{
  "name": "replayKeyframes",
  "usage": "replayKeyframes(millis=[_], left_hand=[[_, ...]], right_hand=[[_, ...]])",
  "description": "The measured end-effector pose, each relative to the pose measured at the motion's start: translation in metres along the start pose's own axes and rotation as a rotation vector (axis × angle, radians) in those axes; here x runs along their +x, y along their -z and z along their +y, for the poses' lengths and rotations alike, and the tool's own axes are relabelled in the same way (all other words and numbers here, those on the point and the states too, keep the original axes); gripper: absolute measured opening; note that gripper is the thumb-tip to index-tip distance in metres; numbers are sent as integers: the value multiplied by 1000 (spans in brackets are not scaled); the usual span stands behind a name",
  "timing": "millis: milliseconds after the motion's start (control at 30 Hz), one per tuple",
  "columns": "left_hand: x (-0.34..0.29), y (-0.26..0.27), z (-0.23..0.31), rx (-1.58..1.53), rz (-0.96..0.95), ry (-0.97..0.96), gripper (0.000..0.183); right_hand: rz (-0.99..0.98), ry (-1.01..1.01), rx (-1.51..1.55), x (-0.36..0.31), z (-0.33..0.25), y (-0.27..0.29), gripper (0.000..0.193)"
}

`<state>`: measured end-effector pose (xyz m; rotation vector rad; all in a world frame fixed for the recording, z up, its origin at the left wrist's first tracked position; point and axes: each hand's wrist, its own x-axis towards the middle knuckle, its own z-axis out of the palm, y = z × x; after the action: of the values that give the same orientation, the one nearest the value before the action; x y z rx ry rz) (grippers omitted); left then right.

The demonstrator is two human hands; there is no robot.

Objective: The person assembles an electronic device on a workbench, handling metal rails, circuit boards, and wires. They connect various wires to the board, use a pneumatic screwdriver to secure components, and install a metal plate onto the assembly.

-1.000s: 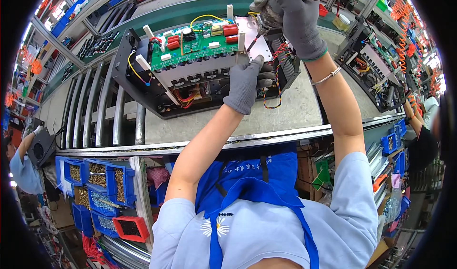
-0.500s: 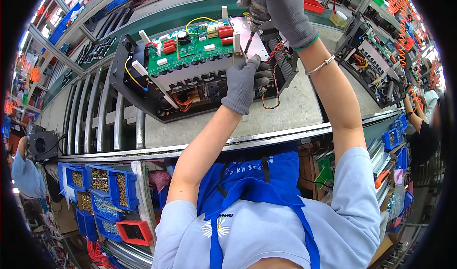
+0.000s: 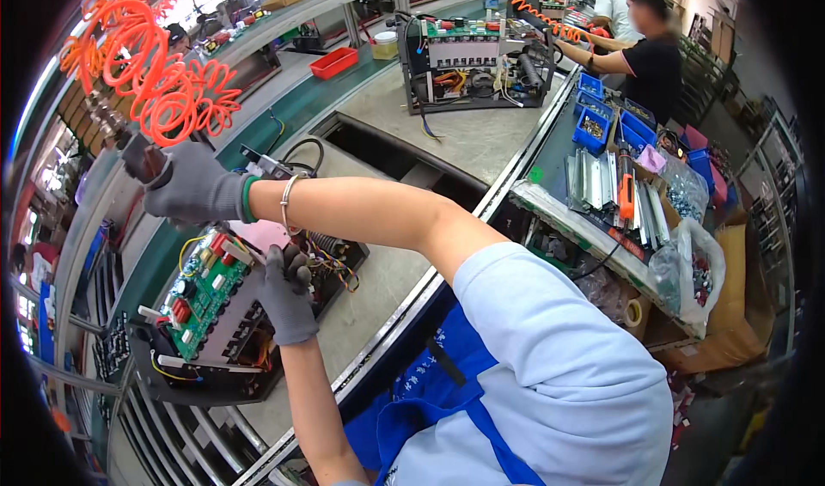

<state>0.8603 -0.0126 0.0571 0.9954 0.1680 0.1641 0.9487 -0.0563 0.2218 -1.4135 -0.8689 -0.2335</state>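
An opened black device chassis [image 3: 215, 391] stands at the left, holding a green circuit board [image 3: 204, 293] with red components and white posts. My right hand [image 3: 196, 185], in a grey glove, is wrapped round an air screwdriver [image 3: 144, 159] above the chassis; its tip is hidden behind my hand. My left hand [image 3: 289, 297], also gloved, is closed with fingertips bunched at the board's near right end, beside a pale pink plate [image 3: 262, 235]. What those fingers pinch is too small to make out. Twisted coloured wires [image 3: 335, 267] hang beside my left hand.
Orange coiled hoses [image 3: 142, 65] hang at upper left. Another opened chassis [image 3: 477, 65] stands further along the bench, near a co-worker [image 3: 649, 56]. Blue parts bins [image 3: 593, 129] and an orange-handled tool [image 3: 626, 189] lie at right. Metal rollers [image 3: 185, 439] run at lower left.
The view has swung to the right, so the chassis and both hands now appear further left. My right hand still holds the screwdriver, and my left hand stays at the board's end.
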Motion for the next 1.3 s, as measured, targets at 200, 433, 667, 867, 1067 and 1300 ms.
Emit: replayKeyframes(millis=[200, 433, 667, 867, 1067, 1300], left_hand=[[1, 10, -1, -104, -98, 21, 21], [-70, 43, -27, -134, -127, 216, 35], [-120, 80, -72, -208, -107, 418, 47], [-154, 80, -68, -150, -4, 436, 42], [-162, 74, -56, -415, -51, 509, 35], [-163, 74, -55, -596, -105, 505, 29]], right_hand=[[-66, -102, 179, 12, 3, 3, 10], [58, -106, 511, -70, -53, 33, 17], [58, -201, 672, -223, -33, 53, 40], [202, -213, 740, -256, -39, 49, 42], [114, -129, 765, -258, -39, 42, 46], [185, -106, 719, -252, -45, 33, 47]])
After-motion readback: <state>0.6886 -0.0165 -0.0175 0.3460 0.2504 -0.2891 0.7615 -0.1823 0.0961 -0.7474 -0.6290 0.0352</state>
